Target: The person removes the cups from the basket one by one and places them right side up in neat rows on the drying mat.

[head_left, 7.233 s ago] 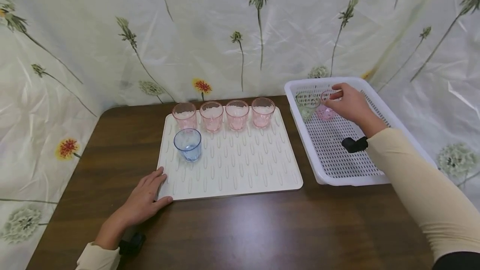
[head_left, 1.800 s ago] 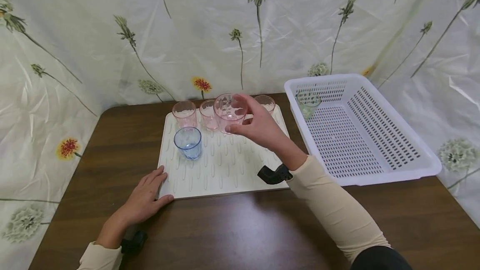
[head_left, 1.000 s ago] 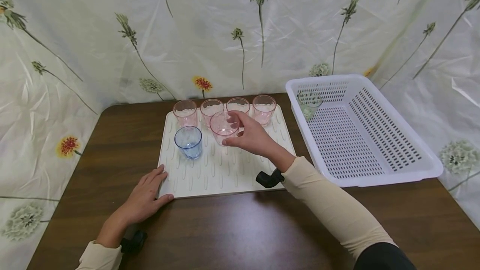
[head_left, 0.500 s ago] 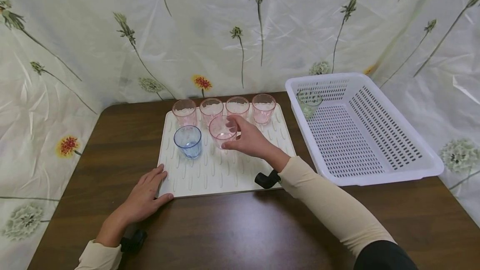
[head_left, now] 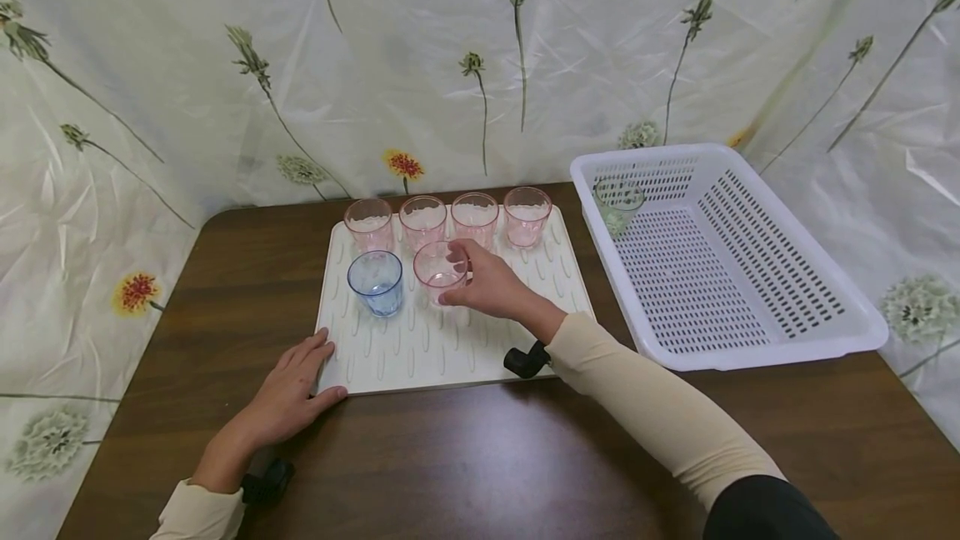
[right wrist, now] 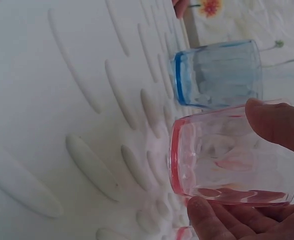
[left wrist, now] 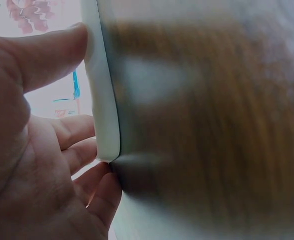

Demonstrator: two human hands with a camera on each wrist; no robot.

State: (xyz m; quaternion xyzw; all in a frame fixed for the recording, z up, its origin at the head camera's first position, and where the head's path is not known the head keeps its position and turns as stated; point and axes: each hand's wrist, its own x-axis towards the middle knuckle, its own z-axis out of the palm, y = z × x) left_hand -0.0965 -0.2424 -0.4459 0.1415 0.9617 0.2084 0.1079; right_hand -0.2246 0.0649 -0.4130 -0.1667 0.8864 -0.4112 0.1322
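My right hand (head_left: 491,280) holds a clear pink glass (right wrist: 231,160) by its side, thumb on one side and fingers on the other. The glass is upright over the white ridged mat (head_left: 450,357), just right of a blue glass (head_left: 377,286). Whether its base touches the mat I cannot tell. Behind them a row of several pink glasses (head_left: 525,219) lines the mat's back edge. My left hand (head_left: 288,394) rests at the mat's front left corner, its fingers along the left edge and the thumb at the front edge (left wrist: 107,120).
A white slotted plastic basket (head_left: 757,357) stands to the right of the mat, with one green glass (head_left: 618,207) in its back left corner. The dark wooden table (head_left: 480,473) extends in front. A flowered curtain (head_left: 420,65) hangs close behind.
My right hand has taken the pink glass out of the basket, carried it left over the mat and lowered it beside the blue glass. My left hand has stayed put.
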